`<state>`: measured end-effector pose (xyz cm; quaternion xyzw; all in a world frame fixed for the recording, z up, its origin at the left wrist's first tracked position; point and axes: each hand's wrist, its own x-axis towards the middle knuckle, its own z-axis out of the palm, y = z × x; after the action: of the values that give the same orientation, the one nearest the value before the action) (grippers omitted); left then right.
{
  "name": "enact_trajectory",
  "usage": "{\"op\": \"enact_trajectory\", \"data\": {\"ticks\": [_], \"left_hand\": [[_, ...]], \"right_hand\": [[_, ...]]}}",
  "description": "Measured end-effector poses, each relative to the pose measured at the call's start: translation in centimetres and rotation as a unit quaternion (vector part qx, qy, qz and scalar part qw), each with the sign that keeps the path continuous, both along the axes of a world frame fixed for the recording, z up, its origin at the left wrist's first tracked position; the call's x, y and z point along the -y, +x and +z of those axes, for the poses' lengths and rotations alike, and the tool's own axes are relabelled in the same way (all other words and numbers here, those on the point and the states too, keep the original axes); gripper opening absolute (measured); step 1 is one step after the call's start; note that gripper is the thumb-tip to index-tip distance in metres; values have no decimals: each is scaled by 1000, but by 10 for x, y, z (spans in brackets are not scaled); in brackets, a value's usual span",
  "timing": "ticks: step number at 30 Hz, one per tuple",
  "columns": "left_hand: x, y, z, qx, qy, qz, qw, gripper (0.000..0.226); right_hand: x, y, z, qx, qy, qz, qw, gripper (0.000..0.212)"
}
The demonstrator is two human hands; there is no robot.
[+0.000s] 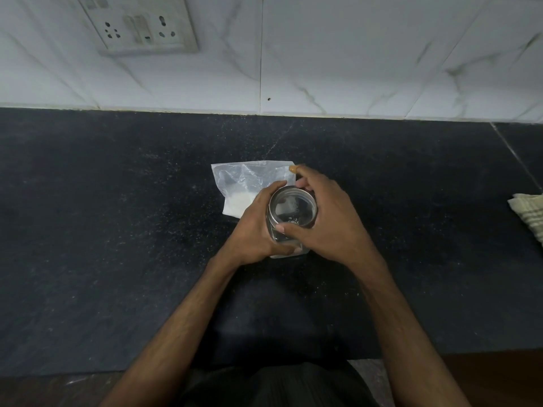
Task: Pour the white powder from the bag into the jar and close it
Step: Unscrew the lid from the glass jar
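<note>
A clear jar (289, 227) with a shiny metal lid (292, 205) stands on the black counter (117, 230), in the middle of the view. My left hand (252, 230) grips the jar's body from the left. My right hand (326, 218) curls over the lid from the right, thumb on its near rim. Behind the jar lies a clear plastic bag (246, 183) flat on the counter, with white powder (238, 202) gathered in its lower left part. The hands hide the jar's lower body.
A checked cloth (529, 215) lies at the counter's right edge. A marble-tiled wall (323, 54) with a socket plate (141, 24) rises behind the counter. The counter's front edge runs close to my body.
</note>
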<state>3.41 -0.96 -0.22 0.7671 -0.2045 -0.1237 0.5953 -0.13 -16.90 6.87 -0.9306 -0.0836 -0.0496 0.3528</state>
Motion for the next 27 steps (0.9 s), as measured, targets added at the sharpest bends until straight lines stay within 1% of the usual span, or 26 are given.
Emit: {"op": "enact_trajectory", "data": {"ticks": [2, 4, 5, 7, 9, 11, 13, 14, 15, 17, 19, 21, 22, 25, 27], "left_hand": [[1, 1, 1, 3, -8, 1, 1000, 115], [2, 0, 2, 5, -5, 1, 1000, 113], [1, 0, 2, 6, -4, -1, 1000, 112], [1, -1, 2, 7, 0, -3, 1000, 111], [1, -1, 2, 9, -2, 0, 1000, 109], [2, 0, 1, 11, -4, 4, 1000, 108], [1, 1, 0, 12, 1, 4, 1000, 109], [2, 1, -1, 12, 4, 3, 1000, 110], [1, 1, -1, 13, 5, 0, 1000, 111], [1, 1, -1, 14, 3, -2, 1000, 112], [1, 1, -1, 16, 2, -3, 1000, 110], [1, 0, -1, 16, -3, -5, 1000, 108], [1, 1, -1, 15, -7, -4, 1000, 107], [1, 0, 0, 15, -9, 0, 1000, 107], [1, 0, -1, 13, -4, 0, 1000, 108]], "right_hand": [[1, -1, -3, -3, 13, 27, 1000, 80], [6, 1, 1, -27, 20, 73, 997, 76], [8, 2, 2, -26, 23, 80, 996, 77], [9, 3, 2, 1, 39, 50, 998, 80], [6, 2, -3, 3, 36, 28, 999, 81], [2, 3, -10, -12, 16, 51, 999, 78], [5, 5, -10, -50, -15, 88, 995, 82], [7, 7, -8, -70, -27, 97, 993, 84], [8, 7, -5, -71, -28, 92, 993, 84], [7, 5, -3, -15, -26, 44, 999, 83], [0, 1, -6, 33, -30, 1, 999, 74], [-6, -1, -10, 36, -22, -2, 999, 57], [-6, -1, -11, 30, -19, 1, 999, 53], [0, 6, -7, 16, -31, 14, 999, 52], [-1, 5, -9, 34, -36, 0, 999, 54]]}}
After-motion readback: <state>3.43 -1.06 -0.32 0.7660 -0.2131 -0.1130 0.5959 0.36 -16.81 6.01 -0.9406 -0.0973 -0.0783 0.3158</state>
